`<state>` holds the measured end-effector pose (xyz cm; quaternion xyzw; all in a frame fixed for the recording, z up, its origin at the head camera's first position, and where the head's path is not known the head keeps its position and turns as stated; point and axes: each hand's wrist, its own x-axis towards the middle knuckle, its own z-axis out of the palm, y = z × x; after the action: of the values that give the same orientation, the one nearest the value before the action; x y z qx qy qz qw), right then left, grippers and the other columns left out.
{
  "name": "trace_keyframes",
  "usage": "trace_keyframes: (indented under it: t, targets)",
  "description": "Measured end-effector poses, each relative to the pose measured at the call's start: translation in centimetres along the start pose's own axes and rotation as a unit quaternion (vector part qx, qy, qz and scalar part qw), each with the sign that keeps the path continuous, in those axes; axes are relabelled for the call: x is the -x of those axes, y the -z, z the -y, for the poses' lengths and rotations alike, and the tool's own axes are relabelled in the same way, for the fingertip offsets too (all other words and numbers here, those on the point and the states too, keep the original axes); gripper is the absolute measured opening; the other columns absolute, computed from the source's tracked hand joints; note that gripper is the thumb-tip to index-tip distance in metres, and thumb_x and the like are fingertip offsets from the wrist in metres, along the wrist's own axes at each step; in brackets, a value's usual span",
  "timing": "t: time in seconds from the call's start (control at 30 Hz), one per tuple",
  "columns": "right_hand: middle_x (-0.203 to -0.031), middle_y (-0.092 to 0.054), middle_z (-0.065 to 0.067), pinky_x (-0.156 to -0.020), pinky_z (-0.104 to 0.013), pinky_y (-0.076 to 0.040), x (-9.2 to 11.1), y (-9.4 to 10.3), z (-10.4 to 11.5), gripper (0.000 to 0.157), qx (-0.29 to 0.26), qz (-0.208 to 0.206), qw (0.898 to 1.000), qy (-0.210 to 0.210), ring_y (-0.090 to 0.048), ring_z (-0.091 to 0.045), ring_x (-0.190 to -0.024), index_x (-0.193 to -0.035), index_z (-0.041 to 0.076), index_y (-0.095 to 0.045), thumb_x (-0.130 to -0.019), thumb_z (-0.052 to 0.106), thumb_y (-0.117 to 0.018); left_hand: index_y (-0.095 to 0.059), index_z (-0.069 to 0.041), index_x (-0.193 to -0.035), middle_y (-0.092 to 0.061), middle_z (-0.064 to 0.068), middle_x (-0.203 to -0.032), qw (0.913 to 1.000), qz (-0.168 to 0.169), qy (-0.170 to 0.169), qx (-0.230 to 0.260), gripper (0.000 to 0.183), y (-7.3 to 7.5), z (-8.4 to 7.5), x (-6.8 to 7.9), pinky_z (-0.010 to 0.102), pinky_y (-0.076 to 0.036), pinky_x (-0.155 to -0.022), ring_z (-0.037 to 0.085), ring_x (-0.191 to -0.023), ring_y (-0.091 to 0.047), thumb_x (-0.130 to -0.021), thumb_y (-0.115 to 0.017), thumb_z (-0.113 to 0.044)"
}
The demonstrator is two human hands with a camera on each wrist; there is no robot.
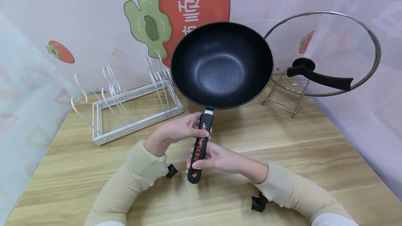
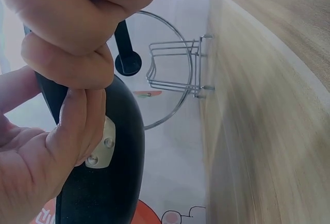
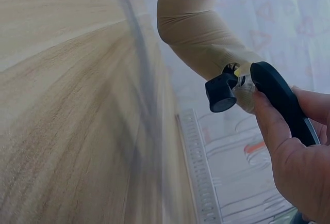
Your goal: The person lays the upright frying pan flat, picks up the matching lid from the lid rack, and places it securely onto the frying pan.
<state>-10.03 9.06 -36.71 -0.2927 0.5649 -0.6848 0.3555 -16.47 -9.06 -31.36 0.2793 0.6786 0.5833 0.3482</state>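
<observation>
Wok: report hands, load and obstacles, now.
Left hand, right hand both grip handle. Wok held above table, inside facing head camera. White rack left, glass lid right; contact with either unclear.

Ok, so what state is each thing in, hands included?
Black wok: held up, empty, inside facing the head camera
Left hand: grips the wok handle, upper part
Right hand: grips the wok handle, lower part
Glass lid: off the wok, standing on edge in the wire stand
Wire stand: upright, holding the lid
White divider rack: upright, empty
</observation>
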Motion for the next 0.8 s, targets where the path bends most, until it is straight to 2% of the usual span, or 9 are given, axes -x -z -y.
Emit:
trace_keyframes:
  t: [0.5, 0.8]
  targets:
    - [-0.104, -0.068, -0.003, -0.095, -0.032, -0.053, -0.1, -0.09, -0.38, 0.016, -0.009, -0.001, 1.0, 0.003, -0.069, -0.015, -0.101, -0.112, -0.005, -0.045, -0.101, -0.006, -0.056, -0.038, 0.01, -0.122, -0.066, 0.009, -0.096, 0.9999, 0.01, 0.0, 0.001, 0.031, 0.17, 0.28, -0.12, 0.029, -0.053, -0.083, 0.013, -0.086, -0.066, -0.096, -0.056, 0.008]
    - [-0.105, -0.067, -0.003, -0.096, -0.033, -0.054, 0.1, -0.09, -0.42, 0.021, -0.024, -0.006, 1.0, -0.006, -0.069, -0.016, -0.101, -0.115, -0.003, -0.042, -0.101, -0.005, -0.057, -0.039, 0.01, -0.121, -0.066, 0.008, -0.095, 0.9998, 0.017, 0.005, -0.001, 0.03, 0.14, 0.49, -0.34, 0.027, -0.053, -0.08, 0.013, -0.084, -0.064, -0.096, -0.056, 0.007]
